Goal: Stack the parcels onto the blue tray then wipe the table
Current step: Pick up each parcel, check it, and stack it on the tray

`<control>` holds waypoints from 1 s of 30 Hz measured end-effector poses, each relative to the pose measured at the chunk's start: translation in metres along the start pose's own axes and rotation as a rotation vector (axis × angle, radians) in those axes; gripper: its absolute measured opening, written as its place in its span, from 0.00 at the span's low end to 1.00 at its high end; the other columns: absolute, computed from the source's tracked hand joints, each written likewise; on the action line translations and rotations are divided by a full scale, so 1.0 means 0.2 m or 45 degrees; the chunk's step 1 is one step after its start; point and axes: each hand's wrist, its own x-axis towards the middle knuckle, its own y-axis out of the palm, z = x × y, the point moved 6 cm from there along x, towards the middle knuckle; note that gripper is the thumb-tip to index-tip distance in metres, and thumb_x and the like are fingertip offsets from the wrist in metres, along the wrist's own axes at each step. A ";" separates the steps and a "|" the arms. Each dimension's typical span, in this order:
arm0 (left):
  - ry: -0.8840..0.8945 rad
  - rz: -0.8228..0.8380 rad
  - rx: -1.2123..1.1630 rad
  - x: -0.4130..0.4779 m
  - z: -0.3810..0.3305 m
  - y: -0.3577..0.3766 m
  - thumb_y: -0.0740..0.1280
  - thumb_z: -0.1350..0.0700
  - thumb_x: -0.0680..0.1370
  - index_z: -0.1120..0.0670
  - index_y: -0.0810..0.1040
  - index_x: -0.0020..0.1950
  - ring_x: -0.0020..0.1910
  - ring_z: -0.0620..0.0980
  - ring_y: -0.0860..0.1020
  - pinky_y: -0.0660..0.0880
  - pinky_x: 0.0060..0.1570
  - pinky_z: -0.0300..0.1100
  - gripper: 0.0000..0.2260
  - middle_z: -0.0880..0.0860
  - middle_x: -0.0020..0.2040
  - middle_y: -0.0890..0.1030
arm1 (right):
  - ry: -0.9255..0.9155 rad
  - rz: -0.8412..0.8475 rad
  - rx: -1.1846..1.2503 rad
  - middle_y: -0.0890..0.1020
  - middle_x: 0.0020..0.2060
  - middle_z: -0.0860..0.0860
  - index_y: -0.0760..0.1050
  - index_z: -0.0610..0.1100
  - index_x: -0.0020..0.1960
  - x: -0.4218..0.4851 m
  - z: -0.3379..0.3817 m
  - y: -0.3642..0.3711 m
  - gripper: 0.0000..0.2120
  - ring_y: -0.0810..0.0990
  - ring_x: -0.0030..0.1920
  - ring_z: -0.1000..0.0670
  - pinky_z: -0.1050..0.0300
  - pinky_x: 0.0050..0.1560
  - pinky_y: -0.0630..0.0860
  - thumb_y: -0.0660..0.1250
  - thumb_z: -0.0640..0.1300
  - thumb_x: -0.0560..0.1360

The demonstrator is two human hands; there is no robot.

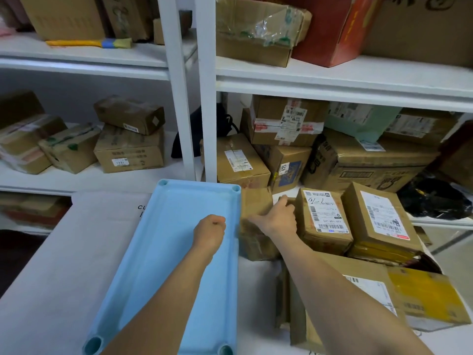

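Cardboard parcel (256,221) under the open right hand (277,216); left hand (210,233) fisted over blue tray (153,252).

a parcel storeroom. white shelves (332,80) hold labelled cardboard boxes (284,121). more parcels (322,216) crowd the desk (64,265).

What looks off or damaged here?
The open box on the top shelf has torn tape and loose plastic hanging from its flaps. The blue tray is empty; parcels lie tilted against each other.

Head-worn view, looking forward and down, close over table (64,265), shelves (332,83) behind
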 end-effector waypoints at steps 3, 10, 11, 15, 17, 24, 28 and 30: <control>-0.054 0.037 -0.054 -0.02 0.02 0.02 0.56 0.63 0.80 0.52 0.73 0.45 0.46 0.53 0.72 0.69 0.46 0.44 0.09 0.54 0.50 0.73 | -0.038 0.015 -0.138 0.61 0.70 0.42 0.50 0.45 0.75 -0.04 0.03 0.05 0.54 0.64 0.70 0.41 0.42 0.68 0.66 0.72 0.68 0.62; -0.143 0.044 -0.200 -0.04 0.07 0.02 0.57 0.63 0.80 0.55 0.72 0.52 0.47 0.52 0.74 0.69 0.38 0.38 0.06 0.54 0.52 0.75 | -0.003 -0.037 -0.361 0.54 0.73 0.39 0.51 0.44 0.74 -0.01 0.03 0.09 0.52 0.60 0.71 0.38 0.41 0.67 0.65 0.74 0.63 0.63; -0.150 0.049 -0.208 -0.04 0.08 0.02 0.57 0.63 0.80 0.55 0.72 0.52 0.47 0.52 0.74 0.68 0.37 0.37 0.06 0.54 0.52 0.75 | 0.006 -0.057 -0.347 0.56 0.72 0.38 0.52 0.44 0.73 0.00 0.01 0.09 0.49 0.61 0.70 0.38 0.41 0.67 0.66 0.74 0.61 0.64; -0.181 0.072 -0.209 -0.04 0.09 0.02 0.57 0.63 0.79 0.53 0.72 0.45 0.45 0.52 0.73 0.67 0.37 0.38 0.08 0.52 0.45 0.74 | -0.036 -0.167 -0.287 0.63 0.66 0.40 0.57 0.43 0.70 0.01 0.03 0.00 0.40 0.65 0.65 0.39 0.43 0.63 0.66 0.71 0.59 0.67; -0.190 0.070 -0.190 -0.03 0.09 0.02 0.57 0.64 0.78 0.50 0.67 0.36 0.43 0.52 0.70 0.65 0.39 0.41 0.13 0.54 0.44 0.71 | -0.071 -0.230 -0.267 0.65 0.65 0.40 0.59 0.42 0.68 -0.02 0.07 -0.07 0.38 0.65 0.65 0.39 0.43 0.63 0.65 0.70 0.60 0.67; -0.288 0.150 -0.308 -0.13 0.03 0.05 0.59 0.61 0.78 0.53 0.70 0.43 0.44 0.54 0.73 0.67 0.36 0.40 0.05 0.55 0.45 0.73 | -0.101 -0.294 0.217 0.67 0.64 0.44 0.62 0.46 0.69 -0.13 0.06 -0.44 0.34 0.70 0.61 0.41 0.43 0.62 0.70 0.68 0.58 0.68; -0.300 0.285 -0.481 -0.19 -0.06 0.09 0.59 0.52 0.81 0.56 0.75 0.47 0.49 0.54 0.77 0.72 0.51 0.48 0.10 0.56 0.52 0.77 | 0.013 -0.201 0.807 0.73 0.60 0.47 0.65 0.47 0.69 -0.24 -0.03 -0.60 0.28 0.73 0.54 0.47 0.51 0.50 0.71 0.68 0.53 0.72; -0.312 0.359 -0.608 -0.23 -0.11 0.10 0.58 0.47 0.81 0.57 0.75 0.53 0.51 0.56 0.77 0.72 0.54 0.55 0.15 0.57 0.54 0.77 | 0.101 -0.075 1.025 0.74 0.57 0.47 0.67 0.46 0.66 -0.29 -0.08 -0.64 0.25 0.73 0.53 0.47 0.50 0.50 0.73 0.67 0.52 0.73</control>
